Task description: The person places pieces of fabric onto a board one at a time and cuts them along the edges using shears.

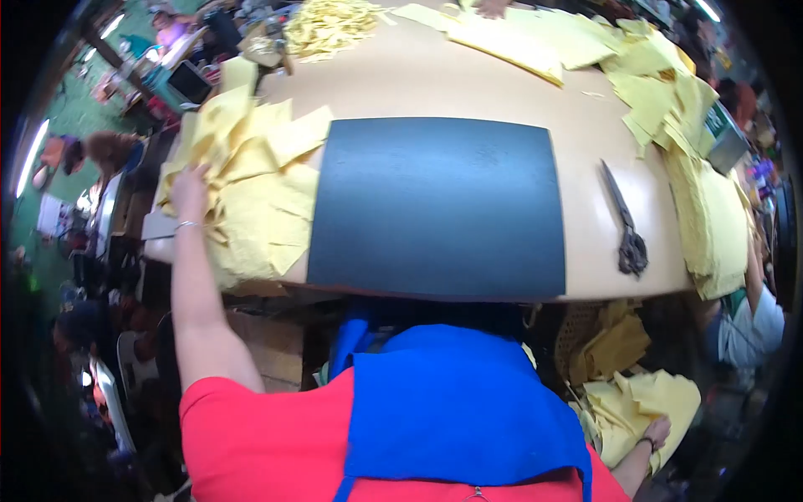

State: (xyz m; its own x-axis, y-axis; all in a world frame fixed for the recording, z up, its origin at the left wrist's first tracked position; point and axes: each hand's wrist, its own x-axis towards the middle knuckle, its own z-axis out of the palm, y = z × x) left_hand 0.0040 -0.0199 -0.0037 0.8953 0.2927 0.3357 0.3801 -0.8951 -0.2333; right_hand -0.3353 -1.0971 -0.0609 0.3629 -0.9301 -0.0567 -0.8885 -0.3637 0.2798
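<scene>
My left hand (191, 191) is at the left end of the table, its fingers closed at the edge of a loose heap of yellow cloth pieces (263, 213). Low on the right, below the tabletop, my right hand (658, 431) grips a yellow cloth (623, 410) bunched beside my body. Between the two hands lies a dark flat board (439, 205) on the table. Large dark-handled scissors (625, 222) rest to the right of the board, blades pointing away from me. Parts of the fingers on both hands are hidden by folds.
Yellow scraps (333, 27) are piled at the table's far side (401, 79). Folded yellow cloth (510, 54) lies there too, near another person's hand (492, 7). A thick yellow stack (711, 222) stands at the right edge, with another person's arm (754, 263) beside it.
</scene>
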